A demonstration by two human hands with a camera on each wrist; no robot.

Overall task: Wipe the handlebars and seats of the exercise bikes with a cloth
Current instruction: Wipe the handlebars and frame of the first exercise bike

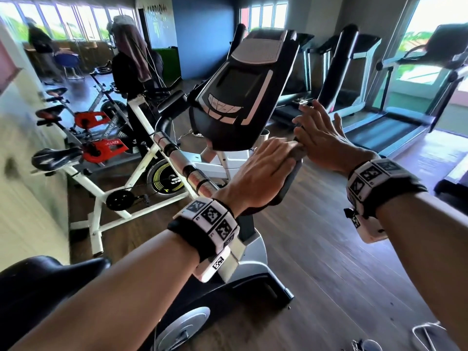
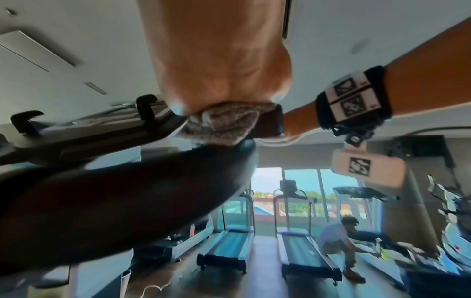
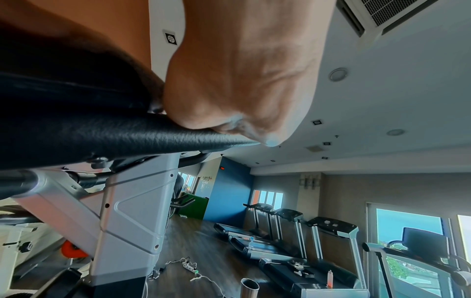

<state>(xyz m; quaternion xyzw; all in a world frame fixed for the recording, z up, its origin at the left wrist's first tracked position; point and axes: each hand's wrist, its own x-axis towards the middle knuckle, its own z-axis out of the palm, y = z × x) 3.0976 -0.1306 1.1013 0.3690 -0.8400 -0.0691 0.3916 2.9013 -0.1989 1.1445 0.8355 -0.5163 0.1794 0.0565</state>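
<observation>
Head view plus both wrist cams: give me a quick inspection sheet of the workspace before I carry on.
Surface: wooden floor, nothing seen spilled.
Job's things: grey cloth pressed on the right handlebar of the nearest bike; seat at lower left, untouched.
Clutter: metal cup on the floor.
Grippers: left hand lies over the cloth on the bar; right hand rests on the bar's far end, fingers fairly straight.
Cables: power strip with loose leads on the floor.
Surroundings: console, spin bikes, treadmills, people nearby.
</observation>
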